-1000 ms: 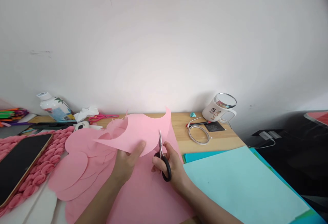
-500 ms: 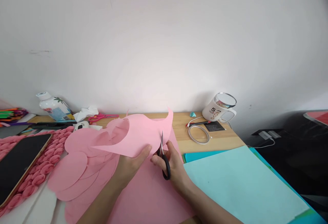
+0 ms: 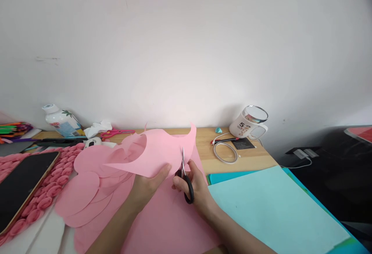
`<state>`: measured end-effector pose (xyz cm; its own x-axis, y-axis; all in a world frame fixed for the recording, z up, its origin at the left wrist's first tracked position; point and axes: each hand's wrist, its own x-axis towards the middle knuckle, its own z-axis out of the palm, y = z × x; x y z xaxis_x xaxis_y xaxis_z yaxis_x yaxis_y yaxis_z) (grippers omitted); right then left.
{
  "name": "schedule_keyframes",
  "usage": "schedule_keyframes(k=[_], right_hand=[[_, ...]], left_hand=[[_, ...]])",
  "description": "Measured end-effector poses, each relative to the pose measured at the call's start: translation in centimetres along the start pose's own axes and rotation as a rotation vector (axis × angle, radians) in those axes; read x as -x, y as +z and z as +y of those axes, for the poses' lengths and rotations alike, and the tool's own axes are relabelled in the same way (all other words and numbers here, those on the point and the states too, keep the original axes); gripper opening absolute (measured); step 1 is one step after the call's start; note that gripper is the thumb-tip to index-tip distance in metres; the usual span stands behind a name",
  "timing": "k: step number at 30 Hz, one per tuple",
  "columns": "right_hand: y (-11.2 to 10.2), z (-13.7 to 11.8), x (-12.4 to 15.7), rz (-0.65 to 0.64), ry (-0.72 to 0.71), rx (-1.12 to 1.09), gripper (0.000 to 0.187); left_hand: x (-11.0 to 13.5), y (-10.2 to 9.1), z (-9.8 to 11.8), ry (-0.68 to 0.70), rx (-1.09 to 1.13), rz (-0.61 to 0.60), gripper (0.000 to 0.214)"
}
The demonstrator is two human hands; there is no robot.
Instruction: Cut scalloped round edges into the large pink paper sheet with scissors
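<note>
Head view, our left hand (image 3: 150, 186) pinches a curved pink sheet (image 3: 162, 147), our right hand (image 3: 199, 188) grips black-handled scissors (image 3: 190, 191), blades at the sheet's edge, above pink paper (image 3: 168, 223) on the table (image 3: 258, 161)

Scissors (image 3: 188, 183), paper (image 3: 162, 149) and a mug (image 3: 243, 127) suggest a home desk (image 3: 255, 159)

1. The left hand (image 3: 148, 188) is now nearer to the scissors (image 3: 190, 190) than one second ago.
2. The pink paper (image 3: 164, 149) in it is shifted slightly: its left point is lower, its upper right point further right.
</note>
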<state>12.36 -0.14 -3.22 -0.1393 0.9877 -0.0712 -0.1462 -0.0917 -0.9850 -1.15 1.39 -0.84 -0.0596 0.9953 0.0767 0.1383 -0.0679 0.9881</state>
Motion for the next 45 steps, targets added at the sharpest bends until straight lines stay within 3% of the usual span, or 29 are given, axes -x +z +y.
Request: schedule_keyframes(k=[11, 28, 37, 45], right_hand=[[0.0, -0.2, 0.1, 0.006, 0.041, 0.031, 0.06], [0.0, 0.4, 0.0, -0.001, 0.08, 0.013, 0.06], [0.0, 0.2, -0.4, -0.048, -0.063, -0.115, 0.05], [-0.2, 0.4, -0.3, -0.074, -0.059, -0.083, 0.047]], left_hand=[[-0.4, -0.8, -0.1, 0.026, -0.01, -0.133, 0.024], [-0.6, -0.7, -1.0, 0.063, 0.058, -0.01, 0.045], [-0.4, -0.8, 0.2, -0.017, -0.019, -0.172, 0.042], [-0.4, -0.8, 0.4, -0.034, -0.039, -0.184, 0.035]])
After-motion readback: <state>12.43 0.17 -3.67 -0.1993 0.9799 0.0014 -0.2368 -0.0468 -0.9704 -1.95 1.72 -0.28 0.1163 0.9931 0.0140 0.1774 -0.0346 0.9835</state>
